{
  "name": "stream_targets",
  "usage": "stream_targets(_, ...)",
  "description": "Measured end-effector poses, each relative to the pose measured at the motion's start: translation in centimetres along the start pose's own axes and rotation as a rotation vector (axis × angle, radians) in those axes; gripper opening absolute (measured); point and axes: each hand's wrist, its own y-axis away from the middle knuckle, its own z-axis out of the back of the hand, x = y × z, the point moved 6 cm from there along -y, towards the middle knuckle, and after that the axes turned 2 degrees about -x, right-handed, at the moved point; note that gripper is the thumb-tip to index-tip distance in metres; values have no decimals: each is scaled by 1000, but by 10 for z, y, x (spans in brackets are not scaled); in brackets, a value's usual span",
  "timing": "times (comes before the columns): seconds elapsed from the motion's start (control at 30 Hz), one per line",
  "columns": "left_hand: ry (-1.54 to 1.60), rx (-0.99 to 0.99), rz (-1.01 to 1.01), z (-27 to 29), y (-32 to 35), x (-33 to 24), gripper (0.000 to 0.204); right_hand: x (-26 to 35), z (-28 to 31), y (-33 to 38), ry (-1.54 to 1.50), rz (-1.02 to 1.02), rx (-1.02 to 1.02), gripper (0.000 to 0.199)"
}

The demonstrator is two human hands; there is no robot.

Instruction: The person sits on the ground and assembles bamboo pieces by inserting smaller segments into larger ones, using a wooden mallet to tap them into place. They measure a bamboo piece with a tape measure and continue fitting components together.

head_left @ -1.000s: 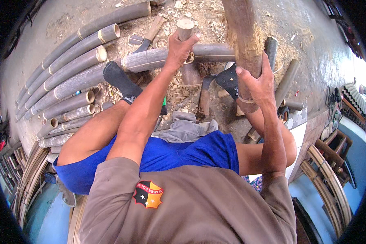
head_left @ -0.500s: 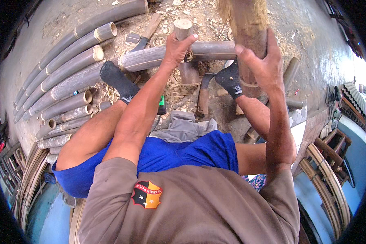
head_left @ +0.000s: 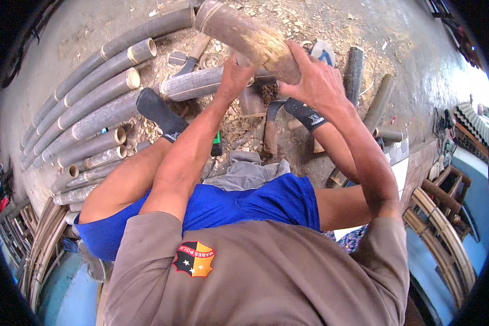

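Note:
My right hand (head_left: 323, 81) is wrapped round the near end of a thick length of bamboo (head_left: 225, 26), its side worn into pale frayed fibres. That length slants up to the left, its frayed part just above my left hand (head_left: 234, 80). My left fist is closed round a stout wooden handle (head_left: 243, 61); its top is mostly covered by the bamboo length, and its lower end is hidden. Beneath both hands a long bamboo pole (head_left: 193, 85) lies across the floor between my feet. I cannot tell whether the bamboo length touches the handle.
Several bamboo poles (head_left: 100, 89) lie side by side at the left. Beyond the pole rests a hatchet-like tool (head_left: 193, 57); a curved-bladed tool (head_left: 271, 130) lies between my feet. Wood chips (head_left: 236, 133) cover the floor. Loose bamboo pieces (head_left: 379, 103) and a sandal (head_left: 323, 51) lie at the right.
The bamboo length has swung from upright at the right to a leftward slant above my left hand. My right hand has moved left with it; my left hand has stayed nearly in place.

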Motion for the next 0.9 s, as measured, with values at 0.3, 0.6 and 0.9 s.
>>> stream_targets(0.3,188,-43,-234,-12,27,-5,28,-4,-9,54,-8,-40,111,95)
stream_targets(0.6,306,-211,32,25,-19,-30,26,-37,2,70,-391,-305,-195,98)
stream_targets(0.9,293,-76,65,13,-9,-21,30,-28,-15,55,-428,-277,-126,97)
